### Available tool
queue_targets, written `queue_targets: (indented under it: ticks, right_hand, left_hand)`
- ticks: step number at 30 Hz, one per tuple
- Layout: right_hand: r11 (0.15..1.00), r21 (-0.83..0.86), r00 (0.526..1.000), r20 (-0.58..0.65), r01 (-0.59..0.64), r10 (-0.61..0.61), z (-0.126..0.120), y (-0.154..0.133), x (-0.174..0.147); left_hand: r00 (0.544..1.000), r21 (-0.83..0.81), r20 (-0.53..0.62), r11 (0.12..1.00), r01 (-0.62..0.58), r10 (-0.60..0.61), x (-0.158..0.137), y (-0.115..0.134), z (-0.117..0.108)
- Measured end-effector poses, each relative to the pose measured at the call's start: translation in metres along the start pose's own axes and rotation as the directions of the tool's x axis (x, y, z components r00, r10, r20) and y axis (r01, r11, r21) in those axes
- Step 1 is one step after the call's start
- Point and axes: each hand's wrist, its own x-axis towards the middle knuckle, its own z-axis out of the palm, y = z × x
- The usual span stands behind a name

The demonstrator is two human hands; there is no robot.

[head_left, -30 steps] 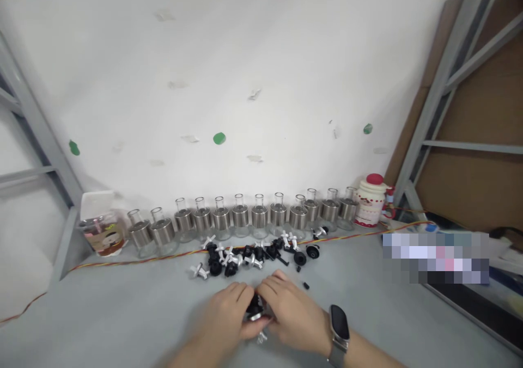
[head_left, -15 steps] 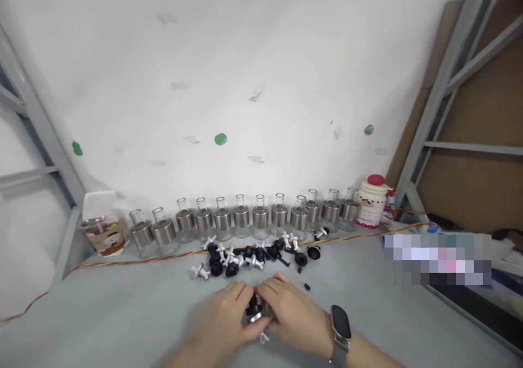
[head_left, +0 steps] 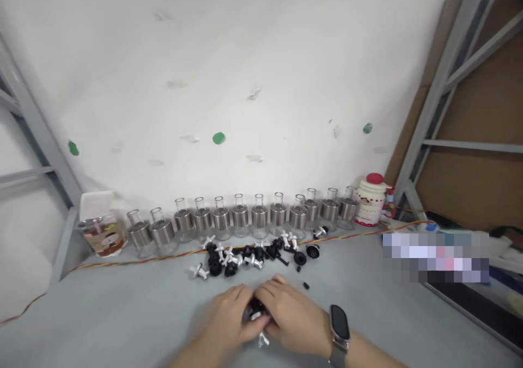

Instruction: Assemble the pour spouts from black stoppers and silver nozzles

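Note:
In the head view, my left hand (head_left: pixel 227 314) and my right hand (head_left: pixel 292 312) meet low in the middle, fingers curled around the same small black part (head_left: pixel 256 306). A silvery-white edge shows at its lower side, and a white pronged piece (head_left: pixel 263 339) pokes out below my thumbs. Fingers cover most of the part, so its full shape is hidden. Just beyond my hands lies a loose pile of black parts (head_left: pixel 214 267) and white pronged pieces (head_left: pixel 199 271). A small black plug (head_left: pixel 306 285) rests on the grey table near my right hand.
Glass bottles with metal collars (head_left: pixel 259 215) line the back wall. A printed tub (head_left: pixel 102 236) stands at the left, and a cream jar with a red lid (head_left: pixel 370 202) at the right. A twisted red-yellow wire (head_left: pixel 163 257) crosses the table. Metal frames (head_left: pixel 425 106) flank both sides.
My fingers have closed further over the black part, so less of it shows. The white pronged piece beneath has shifted slightly. The whole view has moved a little; the pile and bottles have not.

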Motion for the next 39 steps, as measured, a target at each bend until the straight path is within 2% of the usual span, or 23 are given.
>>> queue_targets:
  ticks: [3, 7, 15, 19, 22, 24, 28, 30, 33, 36, 39]
  right_hand:
    - [1.000, -0.010, 1.000, -0.003, -0.020, 0.020, -0.002, 0.000, 0.000]
    - [0.999, -0.018, 0.999, -0.014, -0.041, 0.040, -0.005, -0.002, 0.001]
    - [0.999, -0.005, 0.999, -0.005, -0.039, 0.038, -0.005, -0.004, -0.001]
    - [0.999, -0.030, 1.000, -0.008, 0.013, -0.013, -0.005, -0.002, -0.001]
    - [0.995, -0.058, 0.996, -0.024, 0.081, -0.083, -0.005, 0.001, -0.001]
    - [0.993, -0.062, 0.992, -0.068, 0.105, -0.109, -0.004, 0.003, 0.000]
    - [0.988, -0.057, 0.961, -0.233, 0.143, -0.152, 0.001, 0.006, 0.001]
    - [0.983, -0.058, 0.934, -0.305, 0.177, -0.186, 0.004, 0.008, 0.002]
    - [0.977, -0.063, 0.908, -0.360, 0.205, -0.214, 0.006, 0.009, 0.002]
    - [0.974, -0.079, 0.902, -0.369, 0.210, -0.224, 0.006, 0.009, 0.001]
    - [0.969, -0.120, 0.904, -0.349, 0.217, -0.245, 0.004, 0.008, 0.001]
  left_hand:
    - [0.997, -0.002, 0.067, 1.000, 0.031, -0.031, 0.002, 0.002, -0.008]
    - [0.997, 0.024, 0.079, 0.999, 0.025, -0.027, 0.002, 0.001, -0.011]
    - [0.998, -0.075, 0.061, 0.997, 0.009, -0.005, -0.001, 0.001, -0.005]
    - [0.999, -0.092, 0.038, 0.996, -0.006, 0.009, -0.003, 0.002, -0.001]
    - [0.999, -0.078, -0.031, 0.996, -0.034, 0.032, -0.004, 0.002, 0.001]
    - [0.991, -0.073, -0.118, 0.995, -0.064, 0.055, -0.004, 0.002, 0.001]
    - [0.923, -0.068, -0.366, 0.986, -0.155, 0.120, -0.004, 0.001, -0.004]
    - [0.893, -0.072, -0.432, 0.981, -0.178, 0.130, -0.005, 0.001, -0.006]
    - [0.871, -0.076, -0.471, 0.978, -0.196, 0.138, -0.005, 0.001, -0.007]
    - [0.858, -0.057, -0.492, 0.977, -0.204, 0.150, -0.004, 0.001, -0.008]
    - [0.868, 0.005, -0.466, 0.982, -0.189, 0.169, -0.004, 0.001, -0.011]
